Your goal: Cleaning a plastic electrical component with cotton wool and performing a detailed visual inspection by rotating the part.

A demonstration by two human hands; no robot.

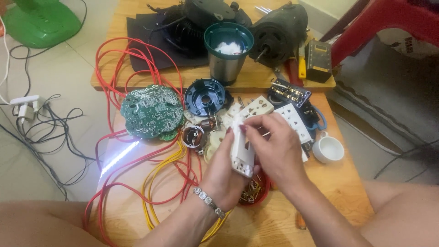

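**Two hands on a white socket plate**

Head view: the left hand (224,169) holds a white socket plate (242,153) upright above the wooden surface (338,183), its fingers wrapped around the plate's left edge. The right hand (279,146) comes from the other side, fingers pinching the top of the plate. Below them sits a red dish (256,190) with small metal parts. A green circuit board (151,112), red wires (114,68) and a white cup (328,148) lie around
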